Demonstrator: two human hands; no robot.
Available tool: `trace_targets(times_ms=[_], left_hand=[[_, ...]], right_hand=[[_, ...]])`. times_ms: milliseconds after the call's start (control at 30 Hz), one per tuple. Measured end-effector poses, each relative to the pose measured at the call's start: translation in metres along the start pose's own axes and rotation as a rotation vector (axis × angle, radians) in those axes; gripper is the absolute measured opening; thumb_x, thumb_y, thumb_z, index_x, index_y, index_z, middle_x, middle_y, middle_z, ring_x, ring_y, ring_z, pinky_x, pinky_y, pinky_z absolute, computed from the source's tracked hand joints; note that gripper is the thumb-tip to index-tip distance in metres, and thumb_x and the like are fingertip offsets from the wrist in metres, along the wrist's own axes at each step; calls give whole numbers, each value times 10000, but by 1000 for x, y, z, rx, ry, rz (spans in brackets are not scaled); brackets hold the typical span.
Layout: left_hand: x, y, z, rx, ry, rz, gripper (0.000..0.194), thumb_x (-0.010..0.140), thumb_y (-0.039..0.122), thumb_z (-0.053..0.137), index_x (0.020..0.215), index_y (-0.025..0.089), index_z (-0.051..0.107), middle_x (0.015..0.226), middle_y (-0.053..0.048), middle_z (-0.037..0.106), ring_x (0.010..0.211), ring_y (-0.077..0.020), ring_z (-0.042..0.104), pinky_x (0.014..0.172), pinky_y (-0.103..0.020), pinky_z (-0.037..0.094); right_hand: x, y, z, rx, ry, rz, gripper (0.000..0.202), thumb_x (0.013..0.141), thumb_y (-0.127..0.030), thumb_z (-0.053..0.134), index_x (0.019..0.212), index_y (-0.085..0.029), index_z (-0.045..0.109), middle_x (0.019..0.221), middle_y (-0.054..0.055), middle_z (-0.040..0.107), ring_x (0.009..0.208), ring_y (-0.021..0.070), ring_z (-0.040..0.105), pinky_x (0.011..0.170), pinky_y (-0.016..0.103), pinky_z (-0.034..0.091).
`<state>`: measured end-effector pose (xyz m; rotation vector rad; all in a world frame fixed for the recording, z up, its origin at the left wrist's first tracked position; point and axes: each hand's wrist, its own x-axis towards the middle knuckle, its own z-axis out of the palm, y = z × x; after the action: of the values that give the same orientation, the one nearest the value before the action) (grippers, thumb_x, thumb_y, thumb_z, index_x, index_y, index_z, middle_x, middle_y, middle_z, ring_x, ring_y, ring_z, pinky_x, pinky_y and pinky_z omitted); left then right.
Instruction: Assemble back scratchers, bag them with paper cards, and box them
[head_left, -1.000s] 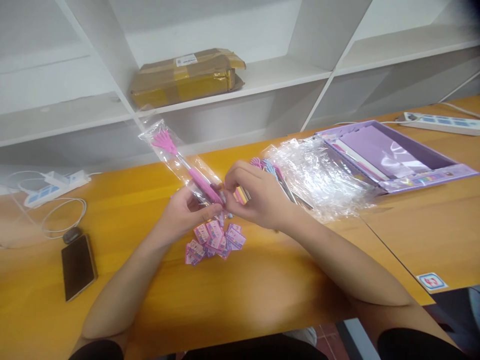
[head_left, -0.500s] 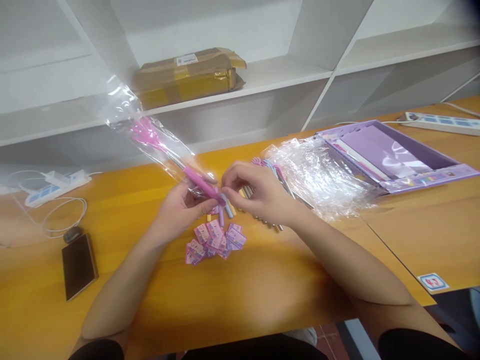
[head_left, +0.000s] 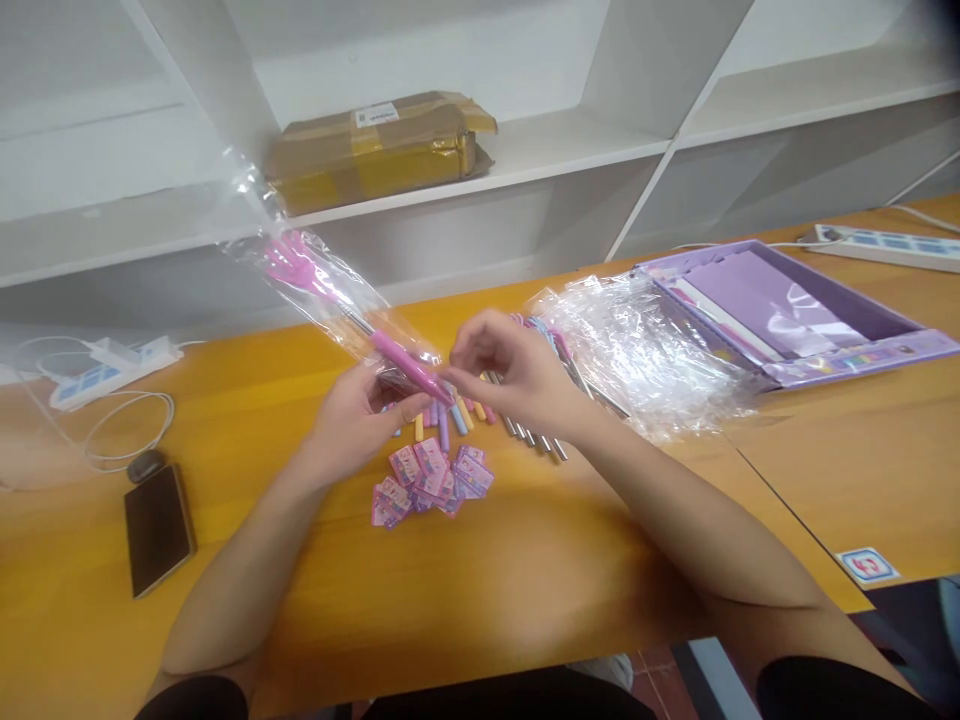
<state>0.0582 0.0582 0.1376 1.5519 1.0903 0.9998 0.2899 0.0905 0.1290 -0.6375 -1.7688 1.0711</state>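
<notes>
A pink hand-shaped back scratcher (head_left: 409, 362) with a metal shaft lies inside a clear plastic bag (head_left: 251, 200), slanting up to the left. My left hand (head_left: 352, 425) is closed round its handle through the plastic. At the handle's lower end is my right hand (head_left: 517, 375), fingers curled and thumb against the end; what it pinches, if anything, is hidden. Below the hands are short pastel sticks (head_left: 443, 430) and a loose heap of small pink and purple printed cards (head_left: 431, 468). Metal rods (head_left: 551, 448) with pink and blue ends lie partly behind my right hand.
Crumpled clear plastic wrappers (head_left: 645, 350) are piled at the right, against an open purple box (head_left: 847, 370). A phone (head_left: 159, 530) and a power strip (head_left: 120, 375) with cables lie left. Another power strip (head_left: 885, 248) is far right. A taped carton (head_left: 375, 150) sits on the shelf.
My right hand has opened slightly and shifted a little to the right and up at the handle's end. The bagged back scratcher stays in my left hand, barely moved.
</notes>
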Motion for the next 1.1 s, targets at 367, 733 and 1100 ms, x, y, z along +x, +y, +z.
trace_targets(times_ms=[367, 733, 1100], left_hand=[[-1, -2, 5, -46, -95, 32, 340, 826, 341, 927, 1053, 185, 727, 1031, -52, 761, 950, -207, 746, 850, -326, 631], [-5, -2, 6, -127, -126, 13, 488, 782, 339, 970, 1172, 200, 711, 1058, -58, 774, 899, -201, 760, 774, -293, 651], [-12, 1, 10, -247, -228, 145, 363, 933, 296, 845, 1256, 239, 689, 1086, -47, 773, 879, -182, 792, 796, -275, 655]], right_hand=[[0, 0, 7, 202, -146, 192, 404, 893, -467, 865, 937, -186, 577, 763, -50, 616, 637, 65, 545, 572, 236, 418], [-2, 2, 4, 135, -426, 114, 474, 1082, -547, 597, 801, -166, 617, 660, -54, 510, 600, 68, 453, 549, 228, 358], [-7, 2, 13, 519, -471, 113, 423, 1095, -475, 617, 822, -153, 651, 665, -54, 538, 572, 59, 485, 537, 199, 399]])
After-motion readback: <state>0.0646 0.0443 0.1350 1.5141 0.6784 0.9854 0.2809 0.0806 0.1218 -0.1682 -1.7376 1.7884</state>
